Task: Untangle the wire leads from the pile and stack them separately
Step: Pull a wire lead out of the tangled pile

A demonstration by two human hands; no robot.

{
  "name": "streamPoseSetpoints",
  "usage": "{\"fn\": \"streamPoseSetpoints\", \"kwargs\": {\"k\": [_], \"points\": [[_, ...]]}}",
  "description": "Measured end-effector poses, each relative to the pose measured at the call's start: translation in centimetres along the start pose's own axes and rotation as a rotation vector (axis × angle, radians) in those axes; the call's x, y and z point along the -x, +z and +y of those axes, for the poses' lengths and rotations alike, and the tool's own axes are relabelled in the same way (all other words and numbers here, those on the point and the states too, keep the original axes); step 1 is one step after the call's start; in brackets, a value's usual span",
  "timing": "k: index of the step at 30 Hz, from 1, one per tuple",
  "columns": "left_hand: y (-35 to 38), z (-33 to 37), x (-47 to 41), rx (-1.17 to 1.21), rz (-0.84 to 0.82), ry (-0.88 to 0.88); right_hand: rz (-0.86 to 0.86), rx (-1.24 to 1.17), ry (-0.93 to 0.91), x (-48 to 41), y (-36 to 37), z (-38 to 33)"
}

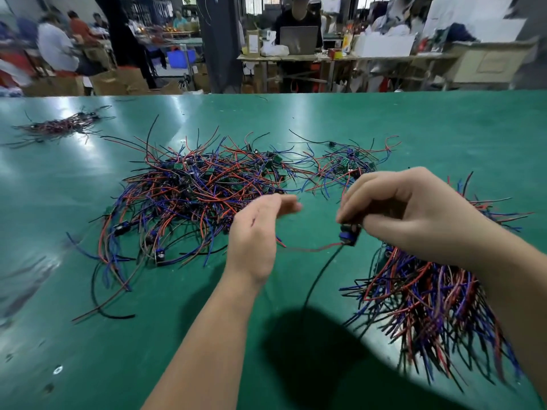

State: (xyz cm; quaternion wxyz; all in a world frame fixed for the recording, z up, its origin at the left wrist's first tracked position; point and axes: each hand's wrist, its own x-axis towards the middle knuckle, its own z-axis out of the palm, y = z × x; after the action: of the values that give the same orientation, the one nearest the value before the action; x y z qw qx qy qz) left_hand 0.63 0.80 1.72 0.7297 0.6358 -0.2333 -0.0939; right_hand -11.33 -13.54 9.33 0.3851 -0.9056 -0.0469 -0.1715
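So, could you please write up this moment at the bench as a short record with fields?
surface: green table
main pile: tangled wire leads, centre
sorted stack: aligned leads, partly under the right forearm
far pile: small bundle, far left
left hand: blurred, grip unclear
right hand: pinches a blue component
red lead: runs from the component toward the left hand
black lead: trails down

1. Broad green table top [296, 119]: smooth and glossy, with bright streaks of glare.
2. Tangled pile of red, blue and black wire leads [192, 187]: smooth plastic insulation with a faint sheen.
3. Small blue block [349, 234] on 1 lead: looks like hard plastic.
4. Brown cardboard boxes [118, 81]: matt.
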Motion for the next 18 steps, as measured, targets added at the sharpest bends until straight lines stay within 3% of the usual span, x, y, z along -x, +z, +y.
{"fn": "streamPoseSetpoints", "kwargs": {"k": [2, 5, 9, 13, 15, 18], "points": [[-0.1, 0.8, 0.1, 0.229, -0.306, -0.233, -0.010, -0.050, -0.034, 0.5, 0.3, -0.3], [0.3, 1.1, 1.2, 0.243, -0.581, -0.391, 0.018, -0.063, -0.043, 1.0, 1.3, 0.1], [1.2, 0.8, 1.9, 0.244, -0.473, -0.357, 0.239, 0.014, 0.048, 1.4, 3.3, 2.0], [1.3, 0.7, 1.4, 0.291, -0.351, -0.381, 0.495, -0.215, 0.242, 1.4, 5.0, 3.0], [1.1, 0.7, 1.4, 0.259, -0.364, -0.361, 0.459, -0.281, 0.359, 1.6, 5.1, 3.1], [1.1, 0.6, 1.7, 0.147, -0.431, -0.345, 0.232, -0.609, 0.459, 2.0, 5.2, 3.3]]}}
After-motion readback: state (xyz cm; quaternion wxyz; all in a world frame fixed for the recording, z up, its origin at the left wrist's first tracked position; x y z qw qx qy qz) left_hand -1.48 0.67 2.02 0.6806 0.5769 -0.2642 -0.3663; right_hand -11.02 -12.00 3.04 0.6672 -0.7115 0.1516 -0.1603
